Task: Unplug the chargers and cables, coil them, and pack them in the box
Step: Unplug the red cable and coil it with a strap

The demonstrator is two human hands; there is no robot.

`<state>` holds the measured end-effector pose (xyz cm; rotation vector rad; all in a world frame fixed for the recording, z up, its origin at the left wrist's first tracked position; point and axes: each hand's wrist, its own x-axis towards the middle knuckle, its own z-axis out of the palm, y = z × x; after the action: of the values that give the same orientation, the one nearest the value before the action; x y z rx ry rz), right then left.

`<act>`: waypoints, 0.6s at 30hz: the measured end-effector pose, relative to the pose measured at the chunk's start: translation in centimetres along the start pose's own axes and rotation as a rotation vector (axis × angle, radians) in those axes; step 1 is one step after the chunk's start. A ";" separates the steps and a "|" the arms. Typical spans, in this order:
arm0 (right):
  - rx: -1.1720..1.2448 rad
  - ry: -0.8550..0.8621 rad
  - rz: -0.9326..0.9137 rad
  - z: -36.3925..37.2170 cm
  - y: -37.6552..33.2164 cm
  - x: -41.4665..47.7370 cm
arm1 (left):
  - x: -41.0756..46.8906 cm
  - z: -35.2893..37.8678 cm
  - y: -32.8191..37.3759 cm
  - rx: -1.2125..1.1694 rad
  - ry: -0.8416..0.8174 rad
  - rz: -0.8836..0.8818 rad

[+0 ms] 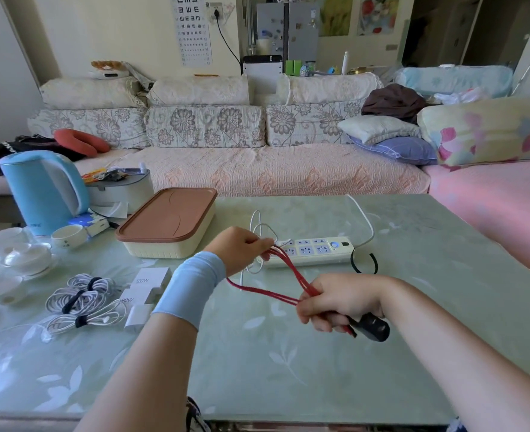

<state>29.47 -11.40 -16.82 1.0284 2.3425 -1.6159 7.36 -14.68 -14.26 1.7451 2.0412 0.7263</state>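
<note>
Head view, items as found:

- Table: pale green leaf-patterned top, carrying everything below
- Red cable: folded into several long loops, held above the table centre and stretched between both hands
- Left hand: fingers pinched on the far end of the red loops, just near the power strip; light blue sleeve on the wrist
- Right hand: fingers curled tight round the near end of the loops; a black charger sticks out of the fist on its right side
- Power strip: cream, lying past the hands, its white lead running to the far right
- Thin white cable: loosely looped at the strip's left end, behind the left hand
- Black band: a small loop, standing just right of the strip
- Box: cream, brown lid on, left of the strip
- White coiled cables: two bundles tied with dark straps, near left
- White chargers: a small group marked 120W and 90W, between the bundles and the left forearm
- Blue kettle: far left, with white teaware nearer, in front of it
</note>
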 end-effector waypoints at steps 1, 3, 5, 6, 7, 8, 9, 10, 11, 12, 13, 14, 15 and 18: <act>0.016 -0.009 -0.005 -0.3 0.2 0.1 | 0.0 -0.2 -0.5 -0.011 0.013 0.004; 0.072 -0.030 -0.008 -0.8 0.6 0.3 | 0.0 -0.7 -0.9 0.026 0.069 0.038; 0.094 -0.009 0.016 -1.2 0.8 0.3 | 0.0 -1.0 -0.8 0.067 0.079 0.072; 0.088 0.015 0.027 -1.5 1.1 0.3 | -0.1 -1.1 -0.6 0.089 0.055 0.083; 0.083 0.037 0.035 -1.8 1.3 0.1 | -0.1 -1.1 -0.5 0.113 0.018 0.093; 0.089 0.055 0.039 -2.2 1.5 0.0 | -0.2 -1.0 -0.2 0.151 -0.028 0.107; 0.103 0.072 0.044 -2.6 1.8 -0.2 | -0.3 -0.9 -0.1 0.206 -0.085 0.122; 0.119 0.095 0.051 -2.9 2.0 -0.5 | -0.4 -0.6 0.2 0.285 -0.142 0.138; 0.131 0.119 0.061 -3.1 2.1 -0.7 | -0.4 -0.3 0.4 0.385 -0.187 0.154; 0.130 0.139 0.072 -3.3 2.2 -0.9 | -0.3 0.2 0.6 0.489 -0.205 0.172; 0.116 0.150 0.082 -3.4 2.2 -1.0 | -0.2 0.7 0.7 0.569 -0.191 0.193; 0.098 0.154 0.090 -3.3 2.2 -1.1 | 0.1 1.1 0.7 0.604 -0.155 0.209; 0.089 0.157 0.093 -3.2 2.0 -1.1 | 0.2 1.3 0.7 0.589 -0.113 0.212; 0.077 0.147 0.066 -3.1 1.9 -0.8 | 0.7 1.3 0.5 0.511 -0.036 0.168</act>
<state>31.97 -8.74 -16.64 1.2678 2.3240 -1.6721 8.36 -13.78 -15.01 2.2019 2.2072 0.2160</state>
